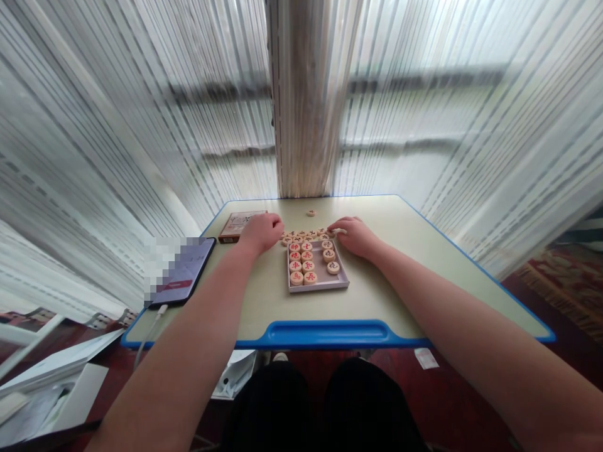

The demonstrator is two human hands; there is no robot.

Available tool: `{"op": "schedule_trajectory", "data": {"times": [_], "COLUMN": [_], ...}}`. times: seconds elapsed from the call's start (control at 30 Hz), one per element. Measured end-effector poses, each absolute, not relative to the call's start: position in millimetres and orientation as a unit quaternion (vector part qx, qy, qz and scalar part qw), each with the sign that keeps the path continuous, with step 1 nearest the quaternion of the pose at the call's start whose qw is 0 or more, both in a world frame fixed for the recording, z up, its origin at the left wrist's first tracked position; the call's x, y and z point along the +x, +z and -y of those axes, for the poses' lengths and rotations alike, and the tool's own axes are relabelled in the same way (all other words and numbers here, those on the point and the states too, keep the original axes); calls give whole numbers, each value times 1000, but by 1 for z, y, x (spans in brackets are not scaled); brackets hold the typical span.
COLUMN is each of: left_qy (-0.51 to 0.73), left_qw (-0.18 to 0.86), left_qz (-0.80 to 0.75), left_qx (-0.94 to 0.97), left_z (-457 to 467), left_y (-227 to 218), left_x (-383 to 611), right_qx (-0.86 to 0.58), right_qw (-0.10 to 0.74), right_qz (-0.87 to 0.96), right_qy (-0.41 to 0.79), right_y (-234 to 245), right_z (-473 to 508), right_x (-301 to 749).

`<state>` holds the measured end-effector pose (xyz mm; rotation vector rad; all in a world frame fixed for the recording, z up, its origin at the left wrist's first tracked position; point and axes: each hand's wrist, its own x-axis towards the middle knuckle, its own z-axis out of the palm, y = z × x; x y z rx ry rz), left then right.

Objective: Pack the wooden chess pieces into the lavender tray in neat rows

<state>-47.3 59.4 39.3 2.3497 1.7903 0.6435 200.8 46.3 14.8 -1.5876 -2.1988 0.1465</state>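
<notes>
A shallow white tray (318, 287) stands on the desk with xiangqi pieces in it. Round wooden pieces with red characters (302, 263) fill two columns on its left side. Three pieces with dark characters (328, 255) form a column at its right. Several loose xiangqi pieces (301, 236) lie in a cluster just behind the tray. My left hand (264, 231) rests at the cluster's left end, fingers curled, and what they hold, if anything, is hidden. At the right end, the fingers of my right hand (353, 236) close on one xiangqi piece (331, 233).
A lone piece (311, 213) lies farther back. A flat printed box (238, 223) sits at the back left. A tablet (186, 273) with a cable (155, 323) lies at the left edge. The desk (400, 301) has a blue rim; sheer curtains hang behind it.
</notes>
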Motion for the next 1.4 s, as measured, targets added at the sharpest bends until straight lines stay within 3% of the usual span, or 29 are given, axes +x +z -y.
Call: {"op": "schedule_trajectory", "data": {"times": [0.1,0.33,0.53,1.4], "left_qy": [193,85,109,168], "left_qw": [5,27,15,4], "left_qz": [-569,-518,-508,-517], "left_qx": [799,851,855,840], "left_z": [-61,-64,-70,-73], "left_y": [38,30,25,18], "left_x": [-50,-48,-48,-49], "right_qx": [-562,-510,-507,-517], "right_qw": [223,218,257,289], "right_qz": [794,829,821,800], "right_qy": [57,76,60,102], "right_y": [14,7,5,-1], "right_z": [-46,-51,-54,-58], "right_x": [199,198,199,199]}}
